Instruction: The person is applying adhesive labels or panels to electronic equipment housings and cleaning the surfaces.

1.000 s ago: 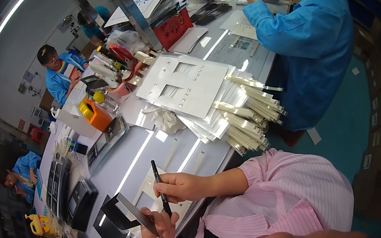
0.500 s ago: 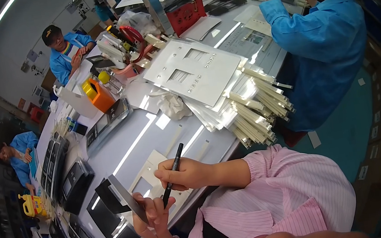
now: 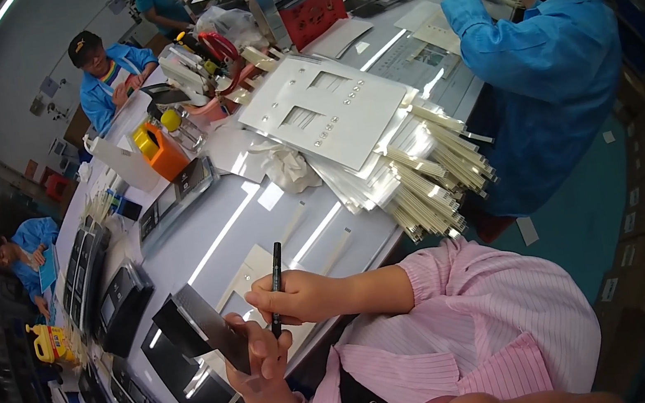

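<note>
In my left hand (image 3: 262,367) a thin dark glossy panel (image 3: 219,334) is held tilted by its edge, its lower end behind my fingers. A black flat piece (image 3: 177,323) shows at its far side; whether the two are joined I cannot tell. My right hand (image 3: 303,296) is closed round a black marker pen (image 3: 277,279), which stands nearly upright close beside the panel. Under both hands lies a white cut-out sheet (image 3: 255,266), partly covered. A larger black panel (image 3: 174,382) rests on the table left of my left hand.
A tall stack of white cut-out panels with strips (image 3: 335,116) stands ahead. Near it are crumpled white paper (image 3: 284,167), an orange tape dispenser (image 3: 163,154) and a white bottle (image 3: 121,165). Black framed panels (image 3: 125,306) lie left. A co-worker in blue (image 3: 544,68) works at right.
The dark panel has turned to show more of its face. My right hand and the pen have shifted slightly left, and the pen stands more upright.
</note>
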A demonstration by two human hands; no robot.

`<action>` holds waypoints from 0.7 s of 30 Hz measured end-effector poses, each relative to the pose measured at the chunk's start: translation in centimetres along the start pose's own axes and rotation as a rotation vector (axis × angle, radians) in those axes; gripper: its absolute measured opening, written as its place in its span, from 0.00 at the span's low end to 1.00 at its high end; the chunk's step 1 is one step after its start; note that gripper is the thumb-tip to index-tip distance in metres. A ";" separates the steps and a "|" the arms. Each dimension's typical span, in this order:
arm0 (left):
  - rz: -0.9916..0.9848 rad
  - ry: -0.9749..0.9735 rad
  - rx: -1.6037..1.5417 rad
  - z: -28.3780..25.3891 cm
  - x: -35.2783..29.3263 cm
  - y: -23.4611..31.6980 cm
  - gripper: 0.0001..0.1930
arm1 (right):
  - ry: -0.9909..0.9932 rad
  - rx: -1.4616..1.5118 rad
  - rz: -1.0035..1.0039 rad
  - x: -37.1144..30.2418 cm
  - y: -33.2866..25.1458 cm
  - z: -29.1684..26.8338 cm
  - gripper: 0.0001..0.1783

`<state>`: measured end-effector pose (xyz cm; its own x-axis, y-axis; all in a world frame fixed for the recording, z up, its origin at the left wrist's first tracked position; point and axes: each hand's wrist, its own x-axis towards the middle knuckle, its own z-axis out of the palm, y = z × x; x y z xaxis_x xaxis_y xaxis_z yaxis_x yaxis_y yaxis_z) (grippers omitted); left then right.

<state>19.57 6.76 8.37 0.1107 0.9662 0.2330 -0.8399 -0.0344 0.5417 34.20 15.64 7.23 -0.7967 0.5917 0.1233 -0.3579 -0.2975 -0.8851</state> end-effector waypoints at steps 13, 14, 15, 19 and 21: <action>-0.263 -0.159 -0.453 1.2 -3.2 0.1 0.16 | 0.144 0.103 -0.295 -1.5 -2.5 -3.7 0.18; -0.234 -0.168 -0.387 1.0 -4.4 1.1 0.16 | 0.333 0.019 -0.507 -0.5 -2.9 -6.0 0.19; -0.079 0.026 -0.227 2.0 -5.5 1.7 0.16 | 0.360 0.117 -0.568 -0.2 -4.1 -6.0 0.20; 0.109 0.489 0.561 -1.6 -3.4 4.2 0.13 | 0.335 -0.217 -0.814 0.1 -5.6 -1.1 0.24; 0.303 0.562 0.788 0.2 -0.7 4.6 0.16 | 0.452 -0.172 -0.815 1.1 -6.2 -2.0 0.25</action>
<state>15.75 5.86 10.82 -0.4856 0.8620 0.1457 -0.1788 -0.2610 0.9486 36.49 19.61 11.95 -0.0560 0.8135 0.5789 -0.6156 0.4283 -0.6615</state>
